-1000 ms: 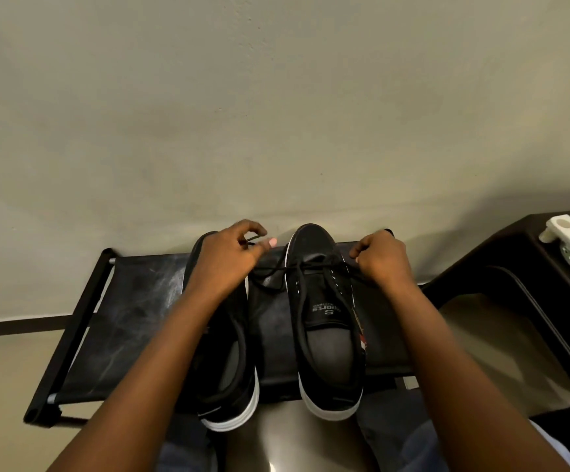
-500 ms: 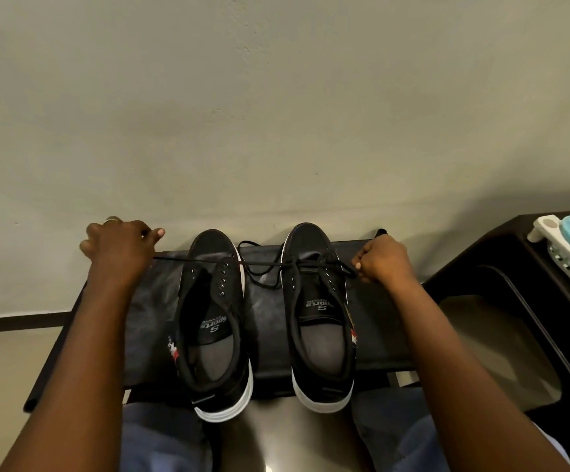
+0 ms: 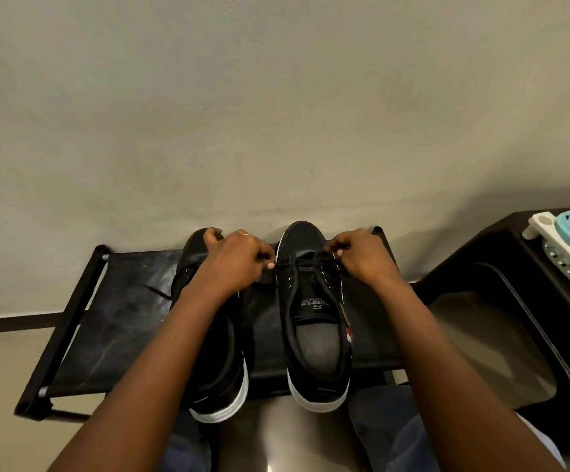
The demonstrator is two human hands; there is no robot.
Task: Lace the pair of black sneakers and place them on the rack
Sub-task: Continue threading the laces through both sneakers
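Two black sneakers sit side by side on the dark fabric shelf of a low rack [image 3: 120, 321], toes toward the wall [image 3: 276, 114] and heels toward the person. Both have black uppers and thick white soles that hang a little over the near edge of the shelf. The right sneaker [image 3: 314, 335] shows a grey insole, a tongue with white lettering, small metal eyelets, and a red and white tag on its outer side. A black lace [image 3: 305, 265] crosses its upper eyelets near the toe, pulled out to both sides. The left sneaker [image 3: 215, 362] is largely covered by the forearm, so its eyelets cannot be made out; a loose black lace end [image 3: 156, 291] lies on the shelf just beside it.

The left hand [image 3: 234, 264] hovers over the front of the left sneaker, fingers curled, thumb and fingertip pinching the lace at the inner edge of the right sneaker. The right hand [image 3: 362, 257] is at the outer side of the right sneaker's toe area, fingers curled tight around the other end of the lace.

To the right stands a dark plastic stool [image 3: 501, 301], with a white and turquoise object [image 3: 563, 247] on top
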